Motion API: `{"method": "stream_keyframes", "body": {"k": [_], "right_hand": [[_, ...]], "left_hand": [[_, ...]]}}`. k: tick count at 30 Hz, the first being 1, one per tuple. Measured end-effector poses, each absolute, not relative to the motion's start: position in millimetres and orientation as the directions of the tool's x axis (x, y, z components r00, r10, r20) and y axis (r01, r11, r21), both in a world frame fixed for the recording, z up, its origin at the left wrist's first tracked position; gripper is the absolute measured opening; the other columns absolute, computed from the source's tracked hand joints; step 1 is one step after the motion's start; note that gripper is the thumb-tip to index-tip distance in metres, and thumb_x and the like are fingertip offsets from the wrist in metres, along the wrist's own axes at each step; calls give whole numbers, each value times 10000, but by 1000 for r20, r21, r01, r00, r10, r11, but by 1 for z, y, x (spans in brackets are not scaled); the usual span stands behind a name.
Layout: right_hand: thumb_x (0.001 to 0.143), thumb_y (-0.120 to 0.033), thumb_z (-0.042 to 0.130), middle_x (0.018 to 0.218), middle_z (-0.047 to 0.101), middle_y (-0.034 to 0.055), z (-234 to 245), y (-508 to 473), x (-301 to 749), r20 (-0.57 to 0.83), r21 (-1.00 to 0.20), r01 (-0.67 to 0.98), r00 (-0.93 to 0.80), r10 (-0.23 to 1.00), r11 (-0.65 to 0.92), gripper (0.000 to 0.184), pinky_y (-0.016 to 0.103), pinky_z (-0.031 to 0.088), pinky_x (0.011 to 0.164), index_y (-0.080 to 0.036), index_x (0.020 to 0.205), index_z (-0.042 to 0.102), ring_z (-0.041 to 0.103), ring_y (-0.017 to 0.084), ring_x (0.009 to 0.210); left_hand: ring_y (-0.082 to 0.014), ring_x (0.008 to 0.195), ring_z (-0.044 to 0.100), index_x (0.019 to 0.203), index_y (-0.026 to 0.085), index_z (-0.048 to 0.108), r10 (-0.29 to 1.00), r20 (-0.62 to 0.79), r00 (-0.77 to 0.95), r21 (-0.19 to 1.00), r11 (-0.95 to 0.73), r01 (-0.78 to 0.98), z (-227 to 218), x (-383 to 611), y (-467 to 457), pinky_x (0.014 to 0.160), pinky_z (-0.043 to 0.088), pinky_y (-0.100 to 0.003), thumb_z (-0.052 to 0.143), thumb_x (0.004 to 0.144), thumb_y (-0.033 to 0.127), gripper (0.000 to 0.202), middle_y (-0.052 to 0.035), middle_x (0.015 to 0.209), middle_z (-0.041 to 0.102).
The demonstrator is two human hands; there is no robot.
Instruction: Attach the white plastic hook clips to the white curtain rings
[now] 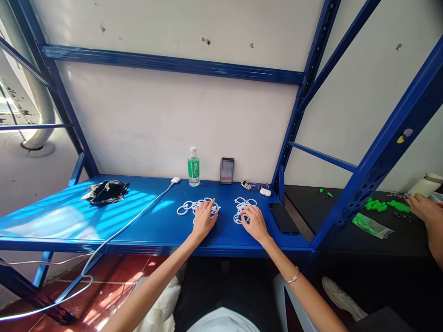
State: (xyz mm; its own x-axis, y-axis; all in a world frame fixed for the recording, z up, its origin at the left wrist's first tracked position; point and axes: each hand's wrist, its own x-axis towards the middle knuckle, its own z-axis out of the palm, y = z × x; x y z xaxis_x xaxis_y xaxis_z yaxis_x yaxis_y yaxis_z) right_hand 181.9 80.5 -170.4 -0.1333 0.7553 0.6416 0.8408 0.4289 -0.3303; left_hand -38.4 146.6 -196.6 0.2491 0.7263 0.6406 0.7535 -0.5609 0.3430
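Two loose piles of white plastic rings lie on the blue tabletop (152,230). Over the left-hand ring pile (187,206) rests my left hand (204,221), palm down with its fingers apart, covering part of the rings. My right hand (256,223) lies at the lower right side of the other ring pile (241,203), fingers spread and slightly bent, the tips touching the rings. Neither hand visibly lifts a ring. What lies beneath the fingers is hidden.
A water bottle (194,168) and an upright small dark-framed object (227,170) stand at the back. A black phone (284,218), white earbud case (265,192), white cable (131,223) and crumpled black bag (105,192) lie around. At right, a co-worker's hand (424,210) is near green pieces (376,204).
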Motion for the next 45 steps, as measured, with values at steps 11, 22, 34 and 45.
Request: {"method": "stream_keyframes", "body": {"k": [11, 22, 34, 45], "right_hand": [[818, -196, 521, 905, 603, 83, -177, 81, 177, 598, -234, 888, -189, 779, 395, 130, 421, 401, 787, -205, 709, 591, 520, 266, 920], [940, -359, 434, 870, 602, 74, -172, 82, 175, 627, -516, 687, -104, 772, 512, 236, 367, 423, 762, -212, 845, 591, 539, 229, 859], [851, -537, 554, 715, 569, 10, -180, 85, 167, 326, -935, 83, -172, 929, 344, 351, 270, 426, 620, -190, 883, 600, 540, 142, 648], [782, -504, 646, 790, 558, 10, -185, 86, 159, 363, -931, 14, -60, 930, 364, 309, 299, 462, 677, -207, 806, 562, 572, 154, 691]], "left_hand": [[-316, 1146, 482, 1346, 208, 429, 757, 610, 233, 314, -501, 806, -206, -39, 149, 911, 399, -459, 460, 871, 235, 477, -132, 1223, 560], [-274, 1166, 472, 1288, 260, 496, 643, 643, 416, 349, -730, 588, -191, -35, 138, 942, 438, -450, 416, 929, 249, 368, -99, 1245, 518], [-226, 1083, 538, 948, 217, 682, 527, 580, 621, 497, -833, 243, -174, -30, 121, 927, 451, -367, 449, 941, 362, 275, -91, 1154, 606], [-197, 911, 630, 768, 151, 680, 621, 397, 675, 824, -566, 36, -170, -21, 112, 790, 491, -286, 569, 857, 454, 334, -101, 1092, 651]]}}
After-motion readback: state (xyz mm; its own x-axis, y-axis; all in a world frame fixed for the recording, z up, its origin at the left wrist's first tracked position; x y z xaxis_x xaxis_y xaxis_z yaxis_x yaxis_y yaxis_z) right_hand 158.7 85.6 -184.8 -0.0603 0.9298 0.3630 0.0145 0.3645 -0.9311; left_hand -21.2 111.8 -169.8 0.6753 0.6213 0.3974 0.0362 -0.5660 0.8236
